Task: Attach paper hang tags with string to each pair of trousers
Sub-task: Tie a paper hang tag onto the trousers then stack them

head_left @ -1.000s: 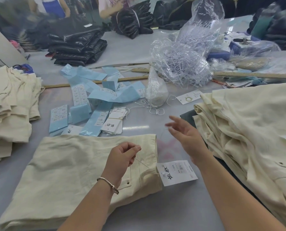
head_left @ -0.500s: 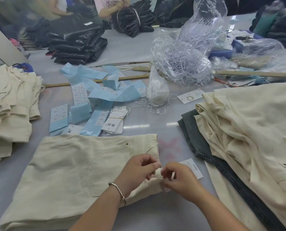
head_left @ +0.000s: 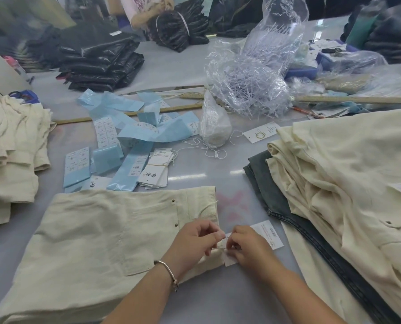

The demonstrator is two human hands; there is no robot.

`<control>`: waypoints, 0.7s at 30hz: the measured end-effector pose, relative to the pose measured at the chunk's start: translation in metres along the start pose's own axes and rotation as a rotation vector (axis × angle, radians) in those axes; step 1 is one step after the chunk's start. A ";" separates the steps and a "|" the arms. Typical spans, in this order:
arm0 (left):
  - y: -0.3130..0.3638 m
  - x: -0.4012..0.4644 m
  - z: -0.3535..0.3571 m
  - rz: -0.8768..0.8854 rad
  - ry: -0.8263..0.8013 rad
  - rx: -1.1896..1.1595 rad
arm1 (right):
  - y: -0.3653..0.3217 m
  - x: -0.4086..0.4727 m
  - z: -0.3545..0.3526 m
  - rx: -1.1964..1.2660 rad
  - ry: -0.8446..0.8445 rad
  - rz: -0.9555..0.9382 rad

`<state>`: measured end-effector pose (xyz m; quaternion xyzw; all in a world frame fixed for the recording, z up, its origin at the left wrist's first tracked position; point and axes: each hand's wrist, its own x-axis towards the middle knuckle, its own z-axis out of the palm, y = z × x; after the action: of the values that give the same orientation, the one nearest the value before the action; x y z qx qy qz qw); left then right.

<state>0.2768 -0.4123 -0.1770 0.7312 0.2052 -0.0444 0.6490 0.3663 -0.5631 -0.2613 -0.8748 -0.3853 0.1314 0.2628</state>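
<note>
**Tying off tag at waistband corner**

Left hand (head_left: pixel 196 239) and right hand (head_left: pixel 246 246) both curled tight, fingertips nearly meeting at near-right corner of folded cream woven trousers (head_left: pixel 106 232). Pinching thin white string (head_left: pixel 222 244) betw. thumb and forefinger on each side, by the look of it (string mostly hidden under fingers, so exact hold can't be confirmed). White rectangular paper hang tag (head_left: pixel 268 232) lying flat on grey tabletop (head_left: pixel 218 295), just right of trousers, partly under right hand.

Best handling, as judged: keep tension even on both ends, snug knot down close to fabric w/o puckering it, leave tag free to hang flat, avoid creasing card edge under palm.

Materials: trousers soft, matte, slightly slubby, w/ small metal rivets near pocket. Tag stiff, smooth, printed. String fine and limp, prone to slipping. Tabletop glossy, reflecting ceiling lights.

Further off: stack of printed white hang tags (head_left: pixel 157 171) and pale blue sticker strips (head_left: pixel 134 136) far of trousers; loose pile of cream trousers (head_left: pixel 346 183) at right; crinkly clear plastic bag of white fasteners (head_left: pixel 248 90) far centre.
</note>
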 end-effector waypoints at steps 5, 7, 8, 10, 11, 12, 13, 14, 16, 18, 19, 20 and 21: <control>-0.003 -0.004 0.009 0.021 0.012 0.033 | -0.005 0.003 0.003 -0.193 -0.017 -0.094; -0.002 -0.004 0.007 0.011 0.059 0.043 | -0.006 0.000 -0.003 -0.088 0.010 -0.057; -0.001 -0.005 0.006 0.027 0.084 0.088 | -0.006 -0.003 -0.008 0.024 0.047 -0.007; 0.001 -0.007 0.002 0.129 0.125 0.287 | -0.008 -0.010 -0.019 0.308 0.132 0.092; 0.004 -0.008 0.002 0.197 0.131 0.395 | -0.011 -0.014 -0.026 0.441 0.148 0.121; 0.008 -0.010 0.001 0.265 0.131 0.477 | -0.014 -0.016 -0.032 0.563 0.144 0.134; 0.013 -0.011 0.001 0.327 0.125 0.520 | -0.018 -0.018 -0.038 0.673 0.125 0.129; 0.017 -0.013 0.002 0.378 0.122 0.542 | -0.021 -0.019 -0.044 0.771 0.101 0.109; 0.025 -0.015 0.004 0.454 0.121 0.589 | -0.028 -0.020 -0.052 0.918 0.058 0.055; 0.027 -0.017 0.005 0.499 0.118 0.639 | -0.034 -0.021 -0.057 1.002 0.035 0.019; 0.028 -0.017 0.004 0.507 0.120 0.661 | -0.036 -0.021 -0.059 1.031 0.030 0.006; 0.028 -0.018 0.003 0.509 0.126 0.676 | -0.039 -0.022 -0.060 1.056 0.024 -0.003; 0.027 -0.019 0.003 0.508 0.134 0.678 | -0.041 -0.022 -0.060 1.077 0.019 -0.012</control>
<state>0.2696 -0.4214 -0.1460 0.9318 0.0340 0.0992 0.3475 0.3527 -0.5777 -0.1880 -0.6149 -0.2660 0.3011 0.6785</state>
